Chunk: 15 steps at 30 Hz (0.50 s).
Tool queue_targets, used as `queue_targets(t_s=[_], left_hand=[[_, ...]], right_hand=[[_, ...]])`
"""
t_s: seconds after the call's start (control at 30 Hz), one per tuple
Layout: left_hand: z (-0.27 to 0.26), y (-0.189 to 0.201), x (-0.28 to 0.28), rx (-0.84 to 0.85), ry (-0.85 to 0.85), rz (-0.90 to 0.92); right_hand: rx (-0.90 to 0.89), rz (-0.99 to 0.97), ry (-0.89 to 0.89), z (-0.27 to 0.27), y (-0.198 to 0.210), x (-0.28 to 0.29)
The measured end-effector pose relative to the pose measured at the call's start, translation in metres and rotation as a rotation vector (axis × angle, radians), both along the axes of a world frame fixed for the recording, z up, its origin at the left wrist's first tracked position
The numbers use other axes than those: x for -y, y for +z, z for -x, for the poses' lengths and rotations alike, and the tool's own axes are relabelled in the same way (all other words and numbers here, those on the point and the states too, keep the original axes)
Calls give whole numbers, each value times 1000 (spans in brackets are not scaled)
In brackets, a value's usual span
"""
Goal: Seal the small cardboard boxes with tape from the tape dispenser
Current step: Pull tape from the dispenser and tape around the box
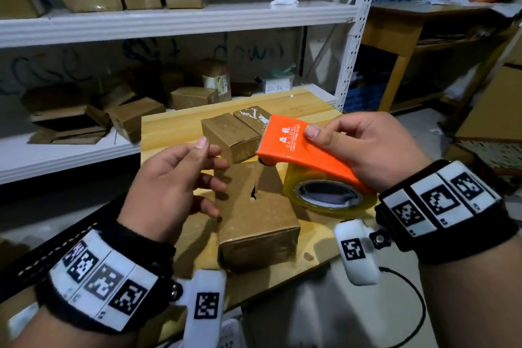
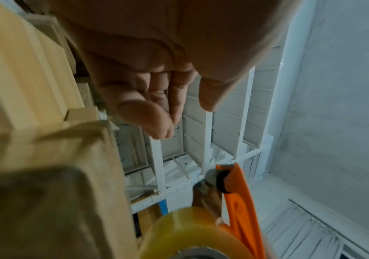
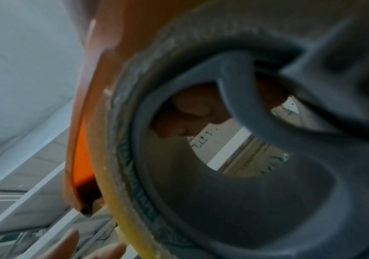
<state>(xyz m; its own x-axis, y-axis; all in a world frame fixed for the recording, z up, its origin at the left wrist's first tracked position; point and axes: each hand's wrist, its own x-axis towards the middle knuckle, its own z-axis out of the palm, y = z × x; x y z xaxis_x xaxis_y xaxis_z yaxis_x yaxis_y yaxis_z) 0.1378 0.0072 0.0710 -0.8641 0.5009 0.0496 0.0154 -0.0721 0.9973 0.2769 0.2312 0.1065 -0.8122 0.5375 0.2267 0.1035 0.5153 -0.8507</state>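
Head view: right hand (image 1: 364,147) grips orange tape dispenser (image 1: 299,147), thumb on top, cutter end aimed fwd over nearest box (image 1: 254,223) on wooden table (image 1: 169,127), prob. so tape can be drawn across its gaping flap seam. Left hand (image 1: 175,181) hovers beside, fingers loosely bent, holding nothing, likely ready to catch tape end. Two more boxes sit behind.

Left wrist: fingers (image 2: 143,113) relaxed, empty; tape roll (image 2: 192,233) below.

Right wrist: roll core fills frame; grip itself mostly hidden.
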Motion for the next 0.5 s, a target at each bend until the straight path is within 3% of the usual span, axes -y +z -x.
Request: queue_targets(t_s=[0.3,0.5], left_hand=[[-7,11,-4,173,-192,18],[-6,15,-6,176,-230,26]], right_hand=[[81,-23,74,6,6,15],[102,-52,79,8,7,22]])
